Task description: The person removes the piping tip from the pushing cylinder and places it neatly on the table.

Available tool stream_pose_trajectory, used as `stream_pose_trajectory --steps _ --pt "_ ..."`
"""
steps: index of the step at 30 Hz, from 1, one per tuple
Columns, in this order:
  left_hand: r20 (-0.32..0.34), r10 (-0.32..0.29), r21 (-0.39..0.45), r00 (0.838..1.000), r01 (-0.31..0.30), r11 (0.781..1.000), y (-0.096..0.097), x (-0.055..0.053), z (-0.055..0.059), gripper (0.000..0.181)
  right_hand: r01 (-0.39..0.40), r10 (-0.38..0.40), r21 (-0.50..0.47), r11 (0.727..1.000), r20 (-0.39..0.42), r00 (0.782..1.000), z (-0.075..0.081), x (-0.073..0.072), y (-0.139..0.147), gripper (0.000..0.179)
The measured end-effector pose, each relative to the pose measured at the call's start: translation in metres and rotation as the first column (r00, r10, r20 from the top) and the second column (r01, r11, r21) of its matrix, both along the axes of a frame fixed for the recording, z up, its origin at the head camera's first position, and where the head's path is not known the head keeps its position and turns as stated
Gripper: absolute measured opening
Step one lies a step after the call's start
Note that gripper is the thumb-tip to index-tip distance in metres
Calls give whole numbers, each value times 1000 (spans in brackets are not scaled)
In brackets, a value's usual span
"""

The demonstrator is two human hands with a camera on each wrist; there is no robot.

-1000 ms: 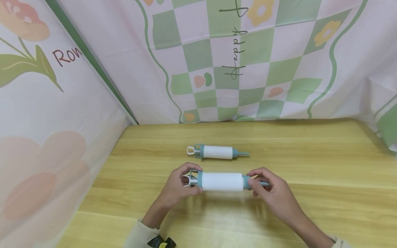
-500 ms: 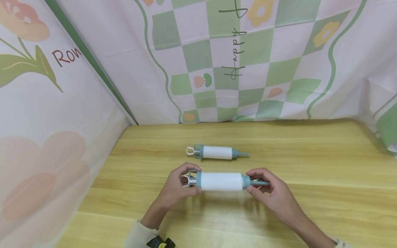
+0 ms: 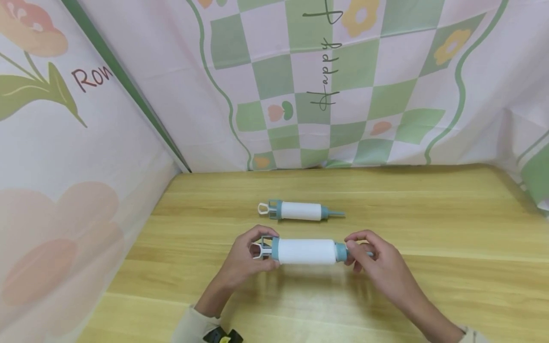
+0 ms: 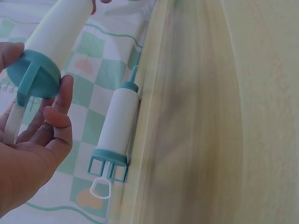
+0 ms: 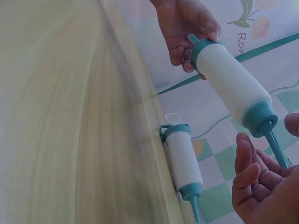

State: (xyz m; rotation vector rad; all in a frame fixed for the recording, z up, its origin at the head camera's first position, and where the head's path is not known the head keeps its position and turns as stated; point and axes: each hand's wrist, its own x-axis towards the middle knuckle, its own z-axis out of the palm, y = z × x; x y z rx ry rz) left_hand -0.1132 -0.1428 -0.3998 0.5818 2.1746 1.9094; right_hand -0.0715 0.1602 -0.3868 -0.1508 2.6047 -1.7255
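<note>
Above the table, held level between two hands, we see a white tube (image 3: 306, 251), a smooth, matte cylinder that ends on one side in a teal collar (image 4: 35, 74) with squared teal hoops and a slim white handle (image 4: 14, 123). Its other end narrows through a ridged teal cap (image 5: 259, 117) to a thin, glossy nozzle (image 5: 275, 144).

The left hand (image 3: 243, 257) grips the collar, thumb on the near side and fingers on the far side, the handle reaching into its palm. The right hand (image 3: 381, 264) curves its fingers about the nozzle, though we cannot tell whether they press on it. Both forearms slant inward from beige sleeves (image 3: 193, 325).

Farther back, a similar but slimmer-looking tube (image 3: 301, 211) lies roughly parallel on the yellow wood-grain table (image 3: 450, 214). Beyond it hangs a softly creased cloth (image 3: 315, 78) printed with green and white checks.
</note>
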Motion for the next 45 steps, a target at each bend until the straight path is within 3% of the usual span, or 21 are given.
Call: stream_pose_trajectory --steps 9,18,25,36,41,45 --pt "14 0 -5 1000 0 1000 1 1 1 48 -12 16 -66 998 52 999 2 -1 -4 31" --pt "24 2 -18 1000 -2 1000 0 1 2 50 -35 39 -86 996 36 999 -1 0 -3 27" --pt "38 -5 -11 999 5 1000 0 1 2 51 -56 52 -153 987 -29 998 -6 -1 -2 26" --pt "28 -8 -6 1000 8 1000 0 0 1 49 -91 73 -126 988 -141 987 -10 1 0 26" --pt "22 -8 -4 1000 8 1000 0 1 2 50 -96 83 -142 985 -91 992 -7 0 1 26" --pt "23 -11 1 1000 11 1000 0 1 3 50 -45 44 -64 997 -28 999 -4 -1 2 30"
